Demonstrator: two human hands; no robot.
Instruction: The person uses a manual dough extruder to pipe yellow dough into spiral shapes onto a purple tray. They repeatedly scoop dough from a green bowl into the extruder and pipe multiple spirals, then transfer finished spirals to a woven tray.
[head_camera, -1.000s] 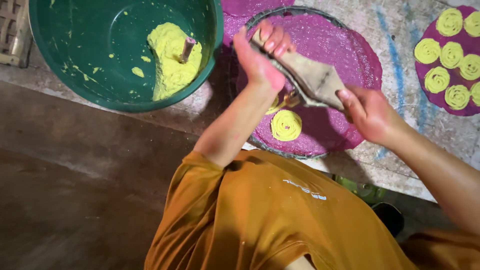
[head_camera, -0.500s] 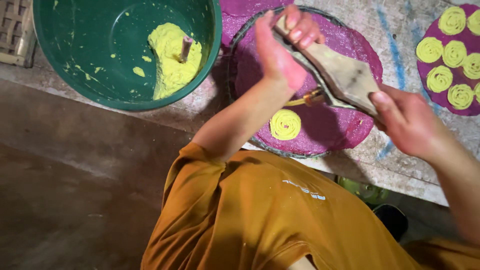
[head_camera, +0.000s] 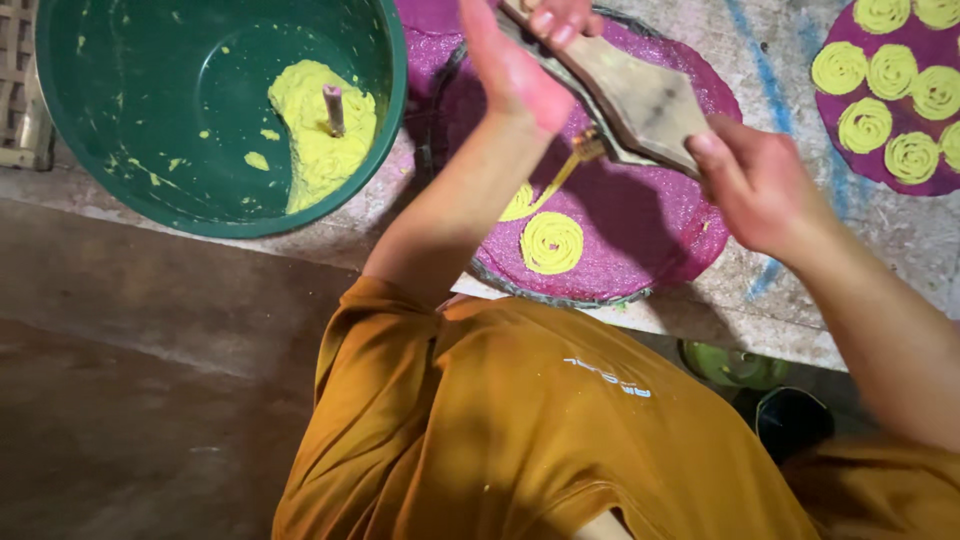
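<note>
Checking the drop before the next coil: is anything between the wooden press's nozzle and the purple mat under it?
Nothing visible blocks it. Both the left hand and right hand grip the wooden press; a yellow dough strand runs freely down to the purple mat, beside a finished coil.

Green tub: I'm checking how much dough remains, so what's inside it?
The green tub holds a yellow dough heap with a stick standing in it, plus scattered bits. What lies under the heap is covered.
</note>
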